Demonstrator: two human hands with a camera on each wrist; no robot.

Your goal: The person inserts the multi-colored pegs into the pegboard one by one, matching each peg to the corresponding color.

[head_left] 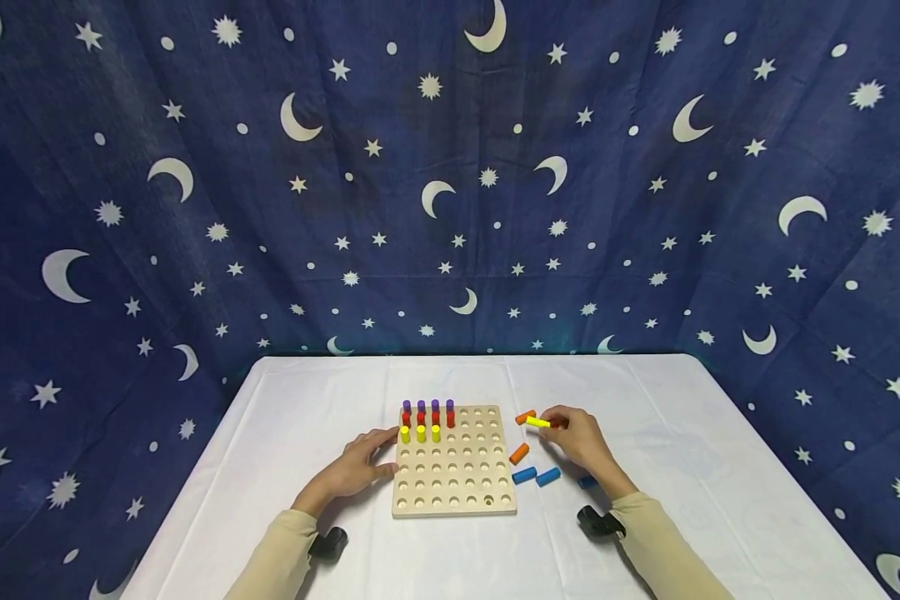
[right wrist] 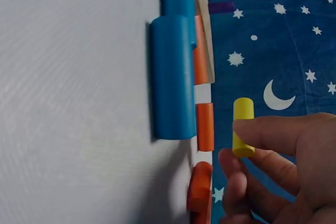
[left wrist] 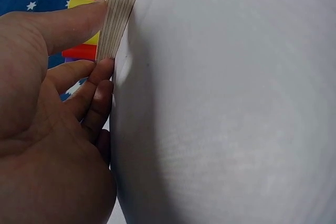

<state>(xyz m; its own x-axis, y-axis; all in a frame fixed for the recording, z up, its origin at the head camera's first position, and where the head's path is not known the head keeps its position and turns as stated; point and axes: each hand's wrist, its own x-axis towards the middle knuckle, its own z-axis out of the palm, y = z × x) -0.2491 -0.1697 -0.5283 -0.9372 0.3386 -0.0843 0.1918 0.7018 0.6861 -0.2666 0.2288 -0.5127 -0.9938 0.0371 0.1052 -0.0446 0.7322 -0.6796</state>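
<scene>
My right hand [head_left: 579,437] pinches a yellow peg [right wrist: 243,127] between thumb and fingers, held above the table to the right of a wooden pegboard [head_left: 461,467]. My left hand [head_left: 354,468] rests against the board's left side, thumb and fingers spread and touching its edge [left wrist: 119,11]. At the board's far left corner stand a back row of several purple pegs [head_left: 435,406], a row of several red pegs [head_left: 451,420], and three yellow pegs [head_left: 421,434] in front. The other holes visible in the board hold no pegs.
Loose orange pegs [head_left: 519,453] and blue pegs [head_left: 548,477] lie on the white tablecloth [head_left: 330,383] right of the board. One blue peg [head_left: 587,482] is partly covered by my right wrist. A dark blue curtain [head_left: 450,250] with moons and stars hangs behind the table.
</scene>
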